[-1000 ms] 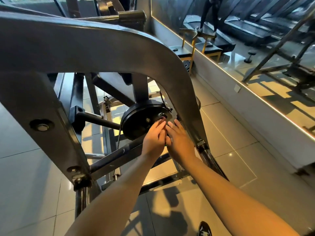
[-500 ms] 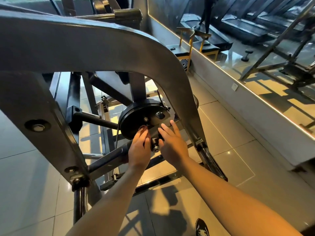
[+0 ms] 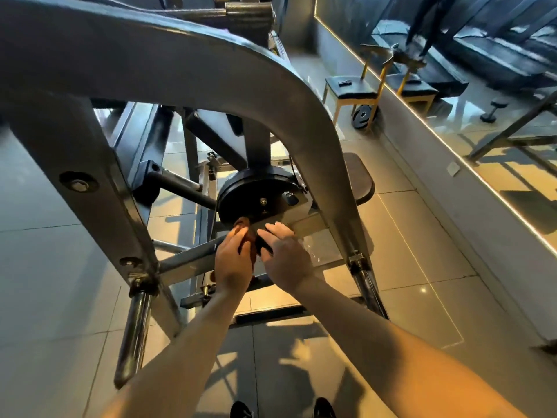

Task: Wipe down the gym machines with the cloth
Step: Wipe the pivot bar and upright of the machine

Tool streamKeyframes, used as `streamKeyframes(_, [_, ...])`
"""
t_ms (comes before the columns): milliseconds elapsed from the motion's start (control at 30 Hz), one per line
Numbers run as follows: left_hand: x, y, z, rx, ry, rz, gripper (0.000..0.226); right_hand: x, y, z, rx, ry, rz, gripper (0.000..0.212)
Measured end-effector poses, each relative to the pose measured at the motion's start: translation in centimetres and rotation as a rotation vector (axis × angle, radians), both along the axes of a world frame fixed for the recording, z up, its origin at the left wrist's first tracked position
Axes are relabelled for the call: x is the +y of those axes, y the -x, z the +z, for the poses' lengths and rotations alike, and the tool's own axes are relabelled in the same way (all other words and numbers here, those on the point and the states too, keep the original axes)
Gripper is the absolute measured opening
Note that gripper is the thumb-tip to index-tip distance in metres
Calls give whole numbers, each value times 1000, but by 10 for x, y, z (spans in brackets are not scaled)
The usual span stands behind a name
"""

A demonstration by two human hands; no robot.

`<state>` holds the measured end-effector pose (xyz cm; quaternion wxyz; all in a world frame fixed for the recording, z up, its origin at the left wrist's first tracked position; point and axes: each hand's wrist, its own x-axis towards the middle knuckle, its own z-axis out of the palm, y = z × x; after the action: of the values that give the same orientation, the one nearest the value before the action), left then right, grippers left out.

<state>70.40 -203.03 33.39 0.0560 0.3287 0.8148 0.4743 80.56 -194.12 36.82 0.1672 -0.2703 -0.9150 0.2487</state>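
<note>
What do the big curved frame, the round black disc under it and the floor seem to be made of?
Curved frame: likely painted steel, grey with a satin sheen and bolted joints. Black disc: probably metal or hard plastic, matt black, with a bolt at its centre. Floor: glossy glazed tiles, with grout lines and clear reflections.

Both bare forearms reach up from the bottom edge of the view and converge. The wrists are fairly straight, and the hands sit side by side, nearly touching. The left hand (image 3: 233, 260) shows its back to the camera, fingers curled round a reddish-brown cloth (image 3: 243, 224) that peeps out past the fingertips (a scrap of it also shows below the heel of the hand). The right hand (image 3: 286, 257) lies palm down, its fingers (image 3: 278, 230) stretched forward and close together, thumb angled in toward the left hand.
</note>
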Motion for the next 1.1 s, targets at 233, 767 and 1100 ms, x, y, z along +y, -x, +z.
streamKeyframes(233, [-14, -31, 12, -393, -327, 216, 29, -11, 13, 12, 99, 312, 318, 40])
streamKeyframes(767, [-91, 24, -26, -295, 99, 137, 45, -35, 85, -14, -32, -33, 158, 40])
streamKeyframes(1100, [-95, 59, -34, -210, 154, 4, 28, -40, 104, -20, -114, -4, 142, 40])
